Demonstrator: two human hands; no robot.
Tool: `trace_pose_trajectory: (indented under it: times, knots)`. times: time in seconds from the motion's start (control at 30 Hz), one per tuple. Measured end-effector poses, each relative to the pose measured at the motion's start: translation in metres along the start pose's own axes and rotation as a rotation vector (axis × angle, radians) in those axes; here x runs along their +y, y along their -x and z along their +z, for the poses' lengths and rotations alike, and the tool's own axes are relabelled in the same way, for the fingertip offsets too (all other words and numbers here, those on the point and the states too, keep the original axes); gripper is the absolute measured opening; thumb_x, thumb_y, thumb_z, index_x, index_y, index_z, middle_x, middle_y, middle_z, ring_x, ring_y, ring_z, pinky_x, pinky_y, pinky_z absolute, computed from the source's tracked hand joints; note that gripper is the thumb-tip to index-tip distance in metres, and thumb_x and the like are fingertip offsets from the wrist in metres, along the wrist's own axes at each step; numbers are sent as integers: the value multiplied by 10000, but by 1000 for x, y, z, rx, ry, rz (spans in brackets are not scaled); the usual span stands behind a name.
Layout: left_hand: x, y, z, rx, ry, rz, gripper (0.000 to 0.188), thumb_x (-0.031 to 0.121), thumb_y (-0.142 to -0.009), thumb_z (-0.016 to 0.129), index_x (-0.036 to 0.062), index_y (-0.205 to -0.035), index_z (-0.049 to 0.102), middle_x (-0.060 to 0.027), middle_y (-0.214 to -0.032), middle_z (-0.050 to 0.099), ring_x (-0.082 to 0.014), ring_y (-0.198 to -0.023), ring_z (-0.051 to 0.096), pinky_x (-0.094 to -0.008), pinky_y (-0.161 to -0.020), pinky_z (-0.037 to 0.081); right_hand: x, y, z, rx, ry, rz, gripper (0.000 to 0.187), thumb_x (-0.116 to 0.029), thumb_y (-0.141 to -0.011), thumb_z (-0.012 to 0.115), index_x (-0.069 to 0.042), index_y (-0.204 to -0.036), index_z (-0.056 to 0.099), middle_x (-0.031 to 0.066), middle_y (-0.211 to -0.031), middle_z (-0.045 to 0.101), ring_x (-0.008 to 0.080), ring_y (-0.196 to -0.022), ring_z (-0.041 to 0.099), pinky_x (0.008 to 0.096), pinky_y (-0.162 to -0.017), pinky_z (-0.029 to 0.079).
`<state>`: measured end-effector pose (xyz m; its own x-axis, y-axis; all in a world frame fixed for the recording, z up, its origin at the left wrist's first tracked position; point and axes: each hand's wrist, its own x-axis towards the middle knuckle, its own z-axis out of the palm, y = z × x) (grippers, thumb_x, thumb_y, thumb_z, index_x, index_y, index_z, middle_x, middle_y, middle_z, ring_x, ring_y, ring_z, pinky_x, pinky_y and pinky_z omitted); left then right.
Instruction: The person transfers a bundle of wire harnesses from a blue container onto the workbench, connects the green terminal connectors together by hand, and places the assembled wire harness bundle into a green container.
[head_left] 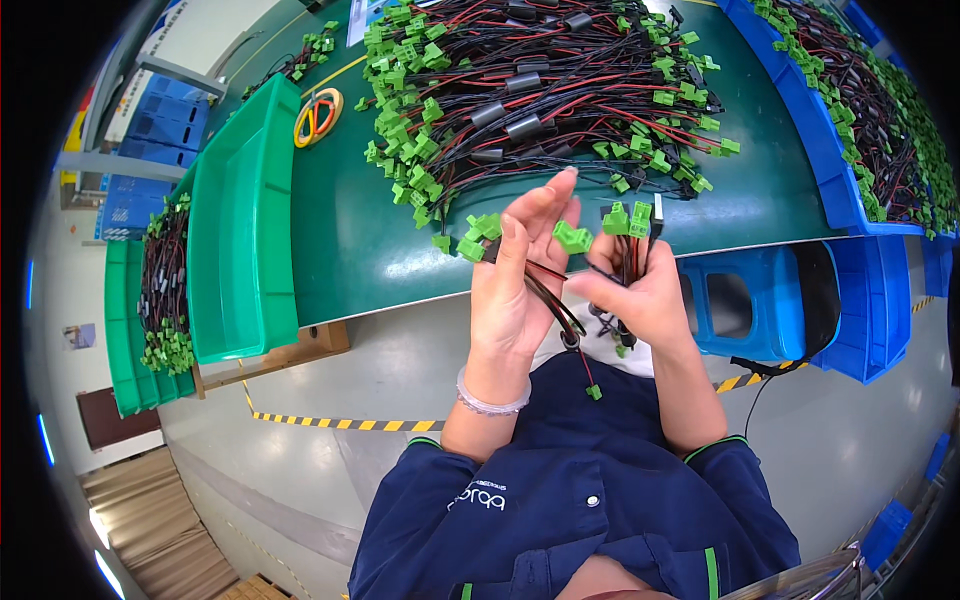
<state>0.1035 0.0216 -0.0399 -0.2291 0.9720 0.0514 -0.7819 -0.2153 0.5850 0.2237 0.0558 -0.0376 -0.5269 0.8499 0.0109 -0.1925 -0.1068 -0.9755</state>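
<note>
Over my lap, just off the table's near edge, both my hands hold black-and-red cable harnesses with green plug connectors. My left hand (pixel 512 290) has cables between its thumb and palm; their green connectors (pixel 480 236) stick out on the left, and its other fingers are partly stretched upward. In my right hand (pixel 645 290) a bundle of cables (pixel 628 262) is gripped, connectors up. A single green connector (pixel 572 237) sits between the hands, near the left fingertips. Below them a looped cable hangs with a green connector (pixel 594 392) at its end.
A large pile of similar harnesses (pixel 525 90) lies on the green table (pixel 345 235). Left are a green bin (pixel 240 240) and tape rolls (pixel 318 117). Right stands a blue bin (pixel 815 130) full of harnesses, with a blue stool (pixel 745 330) below.
</note>
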Motion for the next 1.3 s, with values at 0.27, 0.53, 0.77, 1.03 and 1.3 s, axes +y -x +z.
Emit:
trace_pose_trajectory:
  times: [0.27,0.53,0.77,1.03,1.3]
  knots:
    - [1,5,10,-87,106,-143,581,463,-849,345,-20,-1167,403,-161,-1273,342,-245,-1185,316,-358,-993,250,3,-3,1,-25,-30,37,127,-88,-702,652,-23,-714,544,-74,-573,429,5,-517,335,182,-461,254]
    - [-5,14,7,-23,-201,-154,479,308,-842,450,-73,-1132,430,-172,-1208,412,-225,-1077,431,-347,-926,332,7,-2,0,61,-147,-74,101,-37,-714,627,-8,-732,532,-39,-643,487,12,-538,364,173,-492,288]
    - [5,21,-3,-3,-180,-182,273,65,-814,508,-72,-1047,479,-191,-1064,514,-248,-982,508,-364,-868,401,1,-1,-5,146,-236,-97,77,-37,-733,611,8,-741,549,22,-679,576,28,-549,482,159,-518,381]
    - [10,16,-12,106,-163,-129,180,126,-838,502,-39,-901,541,-77,-799,568,-100,-654,480,-208,-536,365,1,1,-6,38,-82,-89,118,-65,-710,642,-10,-703,538,-49,-558,458,12,-502,372,172,-461,281]
    - [18,11,-16,168,197,-307,270,229,-879,418,-19,-955,493,-55,-828,457,-102,-641,372,-201,-511,307,6,1,2,-5,-95,75,154,-94,-705,642,-31,-689,502,-52,-572,455,6,-505,369,175,-449,282]
